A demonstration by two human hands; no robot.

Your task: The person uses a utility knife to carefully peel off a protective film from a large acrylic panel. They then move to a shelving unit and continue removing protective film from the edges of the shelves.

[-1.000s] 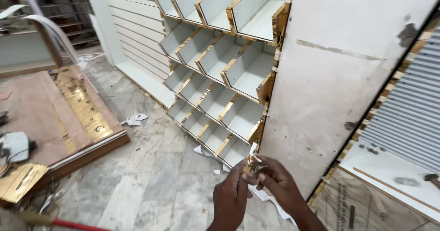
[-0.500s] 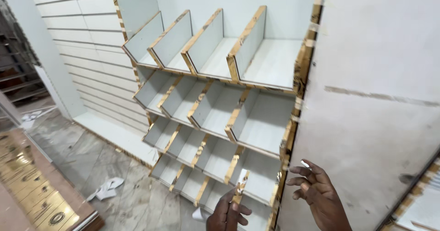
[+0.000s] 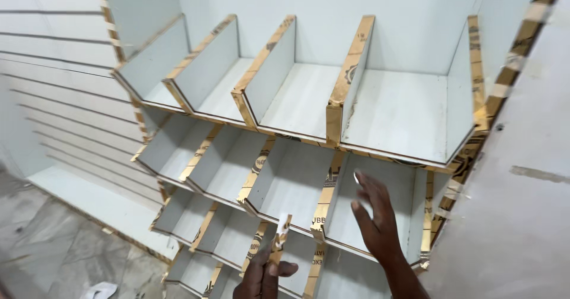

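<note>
Below the right hand [image 3: 375, 219], left hand [image 3: 261, 275] grips a strip [image 3: 279, 239].

The left hand [image 3: 261, 278] sits low at the bottom of the view, fingers [image 3: 284, 269] curled closed in a pinch, thumb across. The right hand [image 3: 374, 219] is raised higher, open, fingers spread and pointing upward, forearm angling down-right.

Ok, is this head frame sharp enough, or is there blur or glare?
Head view: soft, even light with no harsh glare; the shelf unit is fairly sharp, the right hand is motion-blurred at its fingertips, the left hand with its small strip is cut off by the frame.
</note>
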